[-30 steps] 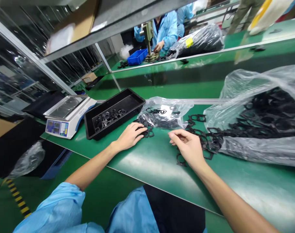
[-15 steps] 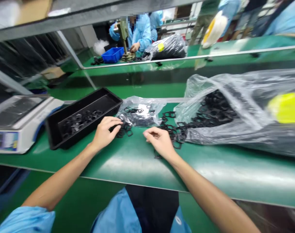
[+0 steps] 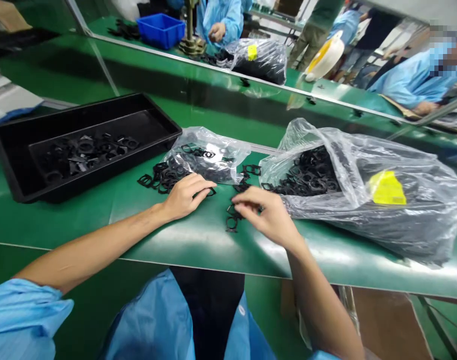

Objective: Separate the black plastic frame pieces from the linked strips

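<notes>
My left hand [image 3: 185, 196] lies on the green table [image 3: 198, 240] with its fingers curled over small black ring parts [image 3: 161, 178] spilling from a small clear bag [image 3: 207, 156]. My right hand [image 3: 269, 216] is beside it, its fingers pinched on one black ring part from the loose ones [image 3: 233, 218] near a large clear bag [image 3: 363, 190] full of the same parts. What the left fingers grip is hidden.
A black tray [image 3: 25, 185] holding several black parts stands at the left. Beyond a metal rail, a person in a blue coat works by a blue bin [image 3: 160, 29] and another dark bag [image 3: 259, 59]. Another person in blue sits at the far right.
The view has swung down and to the right; the scale has left the picture. Both hands stay by the parts. My right hand now pinches a ring.
</notes>
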A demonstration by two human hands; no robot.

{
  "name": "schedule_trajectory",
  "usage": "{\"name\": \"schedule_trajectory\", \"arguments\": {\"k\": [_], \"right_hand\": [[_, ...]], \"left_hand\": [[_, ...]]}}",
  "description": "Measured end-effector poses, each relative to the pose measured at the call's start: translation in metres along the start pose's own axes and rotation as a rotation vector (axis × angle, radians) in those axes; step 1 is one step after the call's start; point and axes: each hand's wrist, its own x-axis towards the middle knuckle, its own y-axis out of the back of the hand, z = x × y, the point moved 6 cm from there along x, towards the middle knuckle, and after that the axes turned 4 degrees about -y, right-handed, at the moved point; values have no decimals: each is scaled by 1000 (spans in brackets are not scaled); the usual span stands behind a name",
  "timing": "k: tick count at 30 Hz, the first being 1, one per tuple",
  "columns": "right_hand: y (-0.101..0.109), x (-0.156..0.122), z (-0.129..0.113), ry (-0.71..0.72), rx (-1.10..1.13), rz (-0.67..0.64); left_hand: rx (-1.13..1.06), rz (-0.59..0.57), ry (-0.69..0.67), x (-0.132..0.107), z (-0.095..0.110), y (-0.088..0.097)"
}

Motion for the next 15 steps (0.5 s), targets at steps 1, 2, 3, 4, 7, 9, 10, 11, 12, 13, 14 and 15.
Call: {"name": "schedule_trajectory", "arguments": {"k": [1, 2, 3, 4, 7, 9, 10, 11, 12, 13, 14, 15], "right_hand": [[-9, -8, -1, 19, -114, -122], [-19, -16, 0, 24, -226, -207], [-29, -23, 3, 12, -318, -244], [-39, -28, 6, -2, -376, -258], [-62, -25, 11, -15, -387, -153], [-73, -13, 11, 15, -362, -126], [-75, -5, 9, 28, -329, -108], [-74, 2, 8, 35, -275, -82], [-70, 10, 8, 30, -203, -44], [-64, 17, 10, 7, -115, 3], [-58, 22, 13, -31, -16, 56], [-52, 27, 18, -84, 91, 111]], "left_hand": [[-16, 4, 6, -1, 0, 2], [-32, 5, 18, -1, 0, 3], [-46, 1, 33, -2, 0, 4], [-60, -12, 47, -2, 1, 3], [-102, -55, 64, -3, 3, -2], [-124, -39, 89, -3, 2, -3], [-134, -16, 118, -2, 0, -2], [-144, 14, 156, -2, -3, 0], [-156, 45, 196, -2, -5, 2], [-167, 73, 231, -1, -8, 4], [-177, 97, 251, -1, -9, 6], [-183, 117, 258, 0, -9, 7]]}}
